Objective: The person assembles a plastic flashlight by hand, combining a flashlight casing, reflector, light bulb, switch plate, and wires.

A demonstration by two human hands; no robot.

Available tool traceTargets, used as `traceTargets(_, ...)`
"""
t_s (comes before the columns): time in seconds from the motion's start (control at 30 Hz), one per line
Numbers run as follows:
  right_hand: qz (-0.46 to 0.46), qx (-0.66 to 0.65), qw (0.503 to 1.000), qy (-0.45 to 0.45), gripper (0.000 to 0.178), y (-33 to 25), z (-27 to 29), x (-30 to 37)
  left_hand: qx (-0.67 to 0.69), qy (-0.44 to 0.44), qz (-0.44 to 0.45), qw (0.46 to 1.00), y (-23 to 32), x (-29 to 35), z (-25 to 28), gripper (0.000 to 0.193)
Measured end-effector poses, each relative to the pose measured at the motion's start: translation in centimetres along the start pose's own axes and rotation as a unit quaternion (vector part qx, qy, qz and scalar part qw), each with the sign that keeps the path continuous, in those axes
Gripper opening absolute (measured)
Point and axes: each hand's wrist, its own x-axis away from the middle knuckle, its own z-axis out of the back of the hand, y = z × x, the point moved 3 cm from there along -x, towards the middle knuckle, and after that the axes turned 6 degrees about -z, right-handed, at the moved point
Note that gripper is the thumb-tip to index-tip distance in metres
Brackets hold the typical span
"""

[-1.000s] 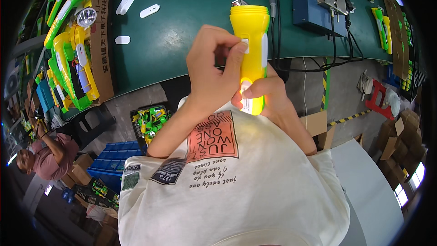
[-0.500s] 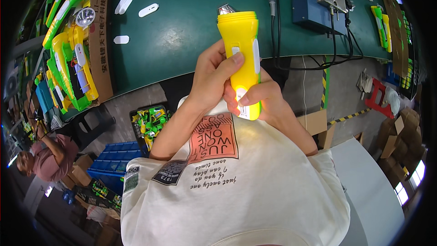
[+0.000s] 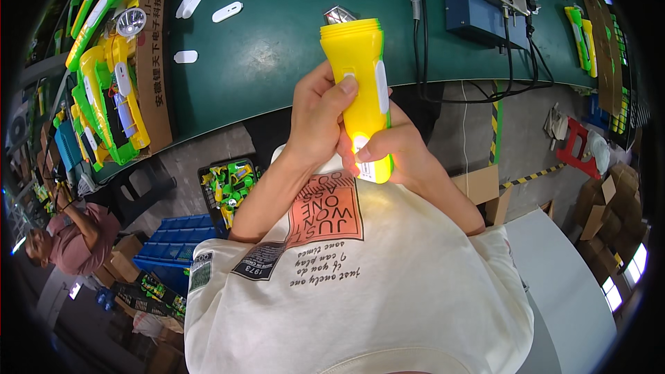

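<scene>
Between both hands is a yellow flashlight [image 3: 359, 55] with a green back, its wide threaded end pointing away from me. Near its narrow end a light glows and casts a yellow patch on my shirt. My left hand [image 3: 317, 112] wraps the body, thumb on the white switch. Closed around the narrow end is my right hand [image 3: 400, 144], its thumb lying across the front; its other fingers are mostly hidden behind. Just past the threaded rim shows a silver reflector [image 3: 339, 15]; whether it is attached cannot be made out.
White plastic covers [image 3: 227, 12] and small white parts lie on the green table [image 3: 277, 48]. At left, a cardboard box [image 3: 154, 55] borders several flashlight shells. A blue machine [image 3: 478, 14] with black cables stands right. A person [image 3: 86, 235] sits at far left.
The flashlight's wide end has swung slightly left, and my left hand has moved with it. A yellow glow now falls on my shirt below the narrow end.
</scene>
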Motion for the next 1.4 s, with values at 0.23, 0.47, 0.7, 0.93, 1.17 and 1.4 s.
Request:
traceTargets(0.23, 0.006, 0.002, 1.0, -0.002, 0.058, 0.2, 0.2, -0.2, -0.005, 0.014, -0.031, 0.999, 0.2, 0.0, -0.9, 0.048)
traceTargets(0.47, 0.012, -0.001, 1.0, 0.026, 0.051, 0.3, -0.4, 0.0, 0.041, -0.015, -0.025, 0.999, -0.7, 0.1, 0.4, 0.036)
traceTargets(0.7, 0.008, 0.005, 1.0, 0.009, 0.051, 0.4, -0.3, -0.2, 0.012, 0.049, -0.009, 0.999, -0.4, 0.0, 0.0, 0.048)
traceTargets(0.93, 0.004, -0.014, 1.0, 0.015, 0.051, 0.5, 0.2, -0.3, 0.044, -0.025, -0.02, 0.999, -0.6, -0.2, 0.5, 0.039)
traceTargets(1.17, 0.013, 0.011, 1.0, 0.006, 0.051, 0.4, -0.2, -0.5, 0.034, -0.029, -0.04, 0.998, -0.1, 0.0, 0.2, 0.036)
traceTargets(1.4, 0.022, 0.005, 0.999, 0.036, 0.05, 0.2, -0.9, -0.3, 0.063, -0.025, -0.013, 0.998, -0.5, 0.2, 0.6, 0.036)
